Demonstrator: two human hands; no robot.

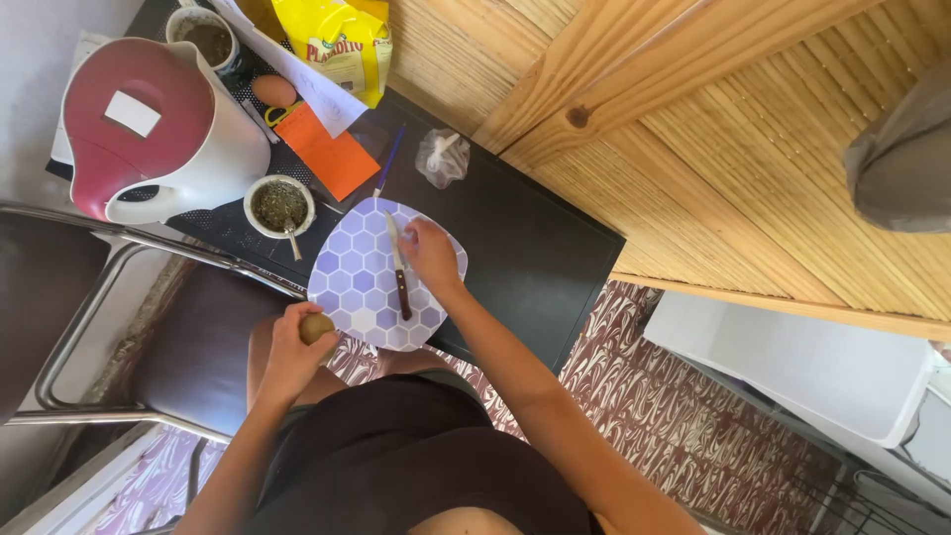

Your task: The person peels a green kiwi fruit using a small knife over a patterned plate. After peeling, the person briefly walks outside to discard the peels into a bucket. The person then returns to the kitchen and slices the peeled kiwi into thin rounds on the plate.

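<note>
My left hand (294, 352) is closed around a small round brown-green fruit (317, 327), held just off the near left edge of a cutting board. The board (359, 282) has purple and white hexagons and lies at the front edge of a black table (525, 248). A knife (399, 269) with a brown handle and a silver blade lies on the board, blade pointing away from me. My right hand (431, 253) rests flat on the board just right of the knife, fingers loose and holding nothing.
On the table's left stand a white and dark red kettle (149, 129), a cup of green herb with a metal straw (280, 205), a second cup (205, 38), an egg (273, 90), orange paper (332, 154), a yellow bag (337, 45), a blue pen (388, 160) and a small plastic bag (443, 157). A metal-framed chair (99, 297) stands left.
</note>
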